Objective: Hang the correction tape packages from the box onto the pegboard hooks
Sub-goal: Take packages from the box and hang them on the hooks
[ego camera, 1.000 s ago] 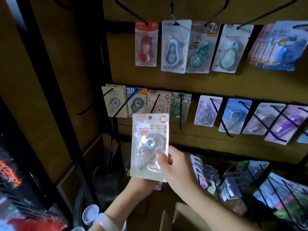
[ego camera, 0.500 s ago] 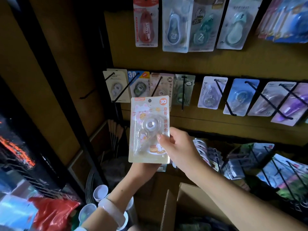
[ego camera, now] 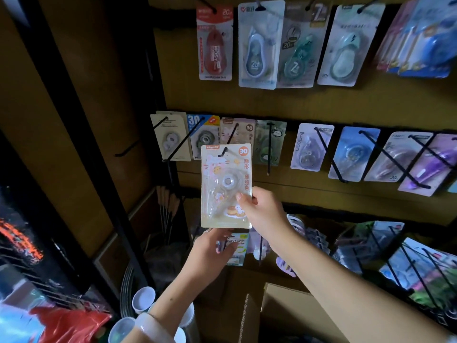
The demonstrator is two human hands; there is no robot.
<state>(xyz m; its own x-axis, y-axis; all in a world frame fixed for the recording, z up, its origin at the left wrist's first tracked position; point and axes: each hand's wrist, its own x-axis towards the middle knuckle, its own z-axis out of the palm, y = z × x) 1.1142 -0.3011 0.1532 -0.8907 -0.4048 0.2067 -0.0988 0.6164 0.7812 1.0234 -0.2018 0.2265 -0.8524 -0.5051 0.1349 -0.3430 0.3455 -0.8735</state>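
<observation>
My right hand (ego camera: 264, 214) pinches the lower right edge of a cream correction tape package (ego camera: 222, 186) with a cat print and a red "30" badge. The package stands upright in front of the middle pegboard row, and the tip of a black hook (ego camera: 224, 151) shows at its top hanging hole. More packages of the same kind (ego camera: 237, 129) hang at the back of that hook. My left hand (ego camera: 210, 253) is just under the package, with fingertips touching its bottom edge. The open cardboard box (ego camera: 286, 308) is at the bottom, under my right forearm.
Rows of other correction tape packages hang above (ego camera: 259, 45) and to the right (ego camera: 353, 152). Long black hooks (ego camera: 183, 142) stick out towards me. A black shelf upright (ego camera: 81, 134) stands to the left. White cups (ego camera: 143, 298) sit at the lower left, and more hung goods (ego camera: 408, 258) at the lower right.
Both hands raised the package up and forward to the middle row, so its hole now meets the hook tip. My left hand slid from behind the package to its bottom edge.
</observation>
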